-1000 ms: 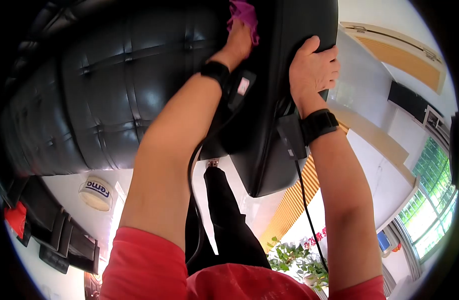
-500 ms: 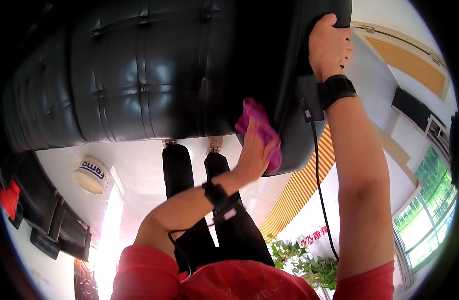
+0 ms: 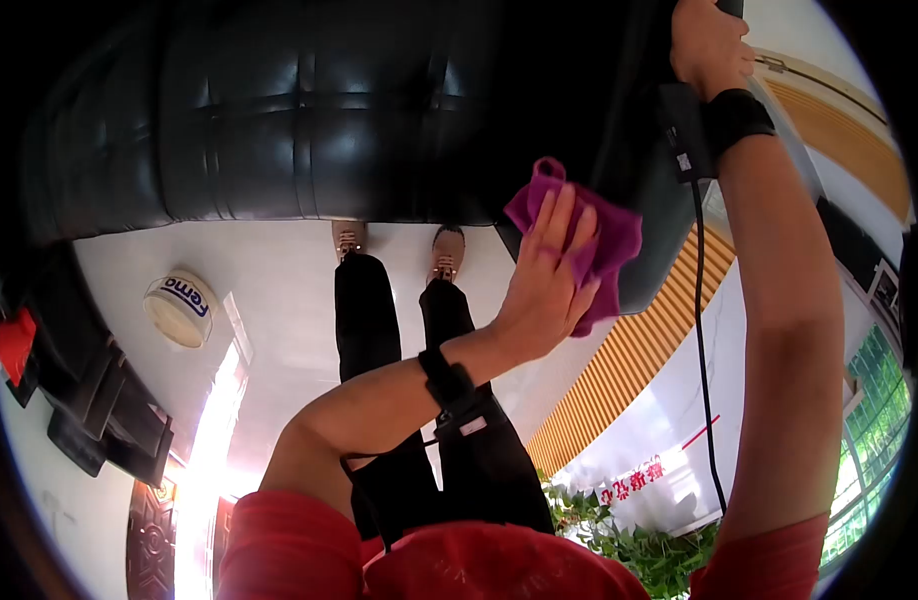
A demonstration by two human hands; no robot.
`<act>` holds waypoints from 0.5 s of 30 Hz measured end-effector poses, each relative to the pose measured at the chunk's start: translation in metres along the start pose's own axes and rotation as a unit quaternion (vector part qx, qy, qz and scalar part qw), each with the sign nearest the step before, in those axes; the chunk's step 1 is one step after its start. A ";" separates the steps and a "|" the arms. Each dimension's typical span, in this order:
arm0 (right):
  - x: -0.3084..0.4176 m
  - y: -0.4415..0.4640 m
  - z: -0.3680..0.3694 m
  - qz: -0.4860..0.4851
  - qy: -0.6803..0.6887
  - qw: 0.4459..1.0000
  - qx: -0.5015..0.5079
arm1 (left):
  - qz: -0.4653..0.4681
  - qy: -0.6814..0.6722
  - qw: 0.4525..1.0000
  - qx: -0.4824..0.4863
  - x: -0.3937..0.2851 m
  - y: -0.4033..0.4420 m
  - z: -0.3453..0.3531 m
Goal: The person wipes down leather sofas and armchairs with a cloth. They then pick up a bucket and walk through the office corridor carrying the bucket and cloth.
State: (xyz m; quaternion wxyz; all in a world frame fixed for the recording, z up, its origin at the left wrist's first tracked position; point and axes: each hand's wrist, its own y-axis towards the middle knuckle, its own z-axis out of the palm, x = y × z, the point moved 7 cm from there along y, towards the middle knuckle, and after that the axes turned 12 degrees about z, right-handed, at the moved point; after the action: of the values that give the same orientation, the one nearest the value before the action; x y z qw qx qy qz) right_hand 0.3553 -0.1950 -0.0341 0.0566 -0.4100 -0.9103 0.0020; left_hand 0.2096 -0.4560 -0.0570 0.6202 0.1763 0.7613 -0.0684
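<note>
Black tufted upholstery (image 3: pixel 259 130) spanned the upper view, glossy, its lower edge above a pale floor (image 3: pixel 279 390). Purple cloth (image 3: pixel 617 240) lay bunched against the dark armrest (image 3: pixel 664 265) at the upholstery's right end. Left hand (image 3: pixel 544 295) on the cloth, fingers extended and slightly parted, pressing it to the armrest. Right hand (image 3: pixel 711 45) well apart from the left, at the armrest's upper part, fingers bent; cut by the frame's top, so firmness of grip could not be told. Black cable (image 3: pixel 707 350) trailed from the device (image 3: pixel 684 135) at the right wrist. Two brown shoes (image 3: pixel 447 252) just below the upholstery. Farther left, one container: whitish bucket (image 3: pixel 169 318) with blue lettering, on the floor; contents could not be made out. Slatted wood panel (image 3: pixel 604 400) right of the legs; leafy plants (image 3: pixel 644 555) lower right.
</note>
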 end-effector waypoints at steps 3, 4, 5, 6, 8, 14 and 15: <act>0.028 -0.040 -0.022 -0.099 -0.209 0.972 0.044 | -0.027 -0.096 0.992 -0.073 0.033 0.038 -0.011; 0.024 -0.035 -0.017 -0.116 -0.219 0.968 0.031 | -0.090 -0.192 0.973 -0.089 0.059 0.053 -0.011; 0.021 -0.023 -0.011 -0.134 -0.229 0.964 0.015 | 0.028 -0.053 0.998 -0.031 0.084 0.065 -0.008; 0.009 -0.006 0.000 -0.106 -0.152 0.983 -0.004 | 0.148 0.089 0.985 -0.008 0.108 0.072 -0.004; 0.010 -0.019 -0.011 -0.121 -0.129 0.984 -0.020 | 0.189 0.201 0.956 0.100 0.125 0.083 -0.005; 0.009 -0.008 -0.002 -0.103 -0.204 0.974 0.002 | -0.124 -0.203 0.959 -0.152 0.144 -0.010 0.030; 0.003 -0.003 -0.001 -0.023 -0.094 0.995 0.005 | -0.109 -0.052 0.991 -0.053 0.136 -0.036 0.036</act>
State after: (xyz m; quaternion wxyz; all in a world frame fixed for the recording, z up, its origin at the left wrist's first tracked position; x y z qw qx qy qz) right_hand 0.3515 -0.1951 -0.0331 -0.0271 -0.3870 -0.9206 0.0437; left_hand 0.2075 -0.4759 -0.2011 0.6562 0.0556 0.7453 -0.1043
